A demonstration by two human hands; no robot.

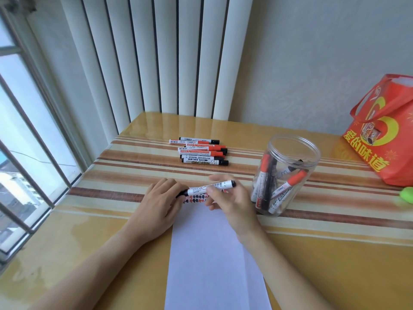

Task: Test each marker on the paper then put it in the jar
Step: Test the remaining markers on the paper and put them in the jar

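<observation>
A black whiteboard marker (210,187) lies level between my two hands, above the top edge of the white paper (214,265). My right hand (228,202) grips its white barrel. My left hand (161,204) closes on the black cap end. Red and black test marks (195,198) line the paper's top. To the right stands a clear plastic jar (288,175), holding several red and black markers. Several more markers (202,152) lie in a pile further back on the table.
A red gift bag (384,135) stands at the right edge, with a green object (407,194) below it. The striped table (111,166) meets a window on the left and white vertical slats at the back.
</observation>
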